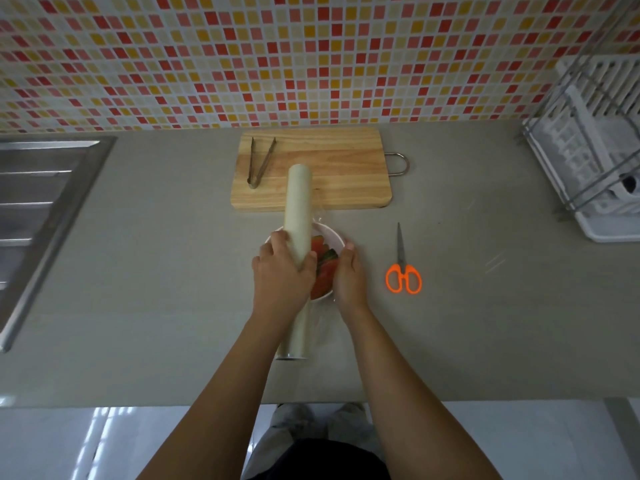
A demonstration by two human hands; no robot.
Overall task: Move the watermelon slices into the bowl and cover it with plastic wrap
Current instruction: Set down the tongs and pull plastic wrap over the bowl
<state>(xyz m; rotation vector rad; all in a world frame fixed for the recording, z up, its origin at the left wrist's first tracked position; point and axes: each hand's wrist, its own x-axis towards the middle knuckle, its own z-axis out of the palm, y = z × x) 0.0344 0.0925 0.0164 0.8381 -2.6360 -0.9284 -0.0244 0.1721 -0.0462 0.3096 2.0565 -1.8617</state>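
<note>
A white bowl (330,236) stands on the grey counter and holds red watermelon slices (323,268) with green rind. A long cream roll of plastic wrap (298,209) lies lengthwise over the bowl's left half. My left hand (282,275) grips the roll around its middle. My right hand (349,275) rests at the bowl's right rim, fingers pinched on the loose clear film (320,216) that comes off the roll's right side. The film is nearly invisible over the bowl.
A wooden cutting board (339,168) with metal tongs (259,161) lies behind the bowl. Orange-handled scissors (402,268) lie to the right. A steel sink (38,209) is at the left, a white dish rack (595,143) at the far right.
</note>
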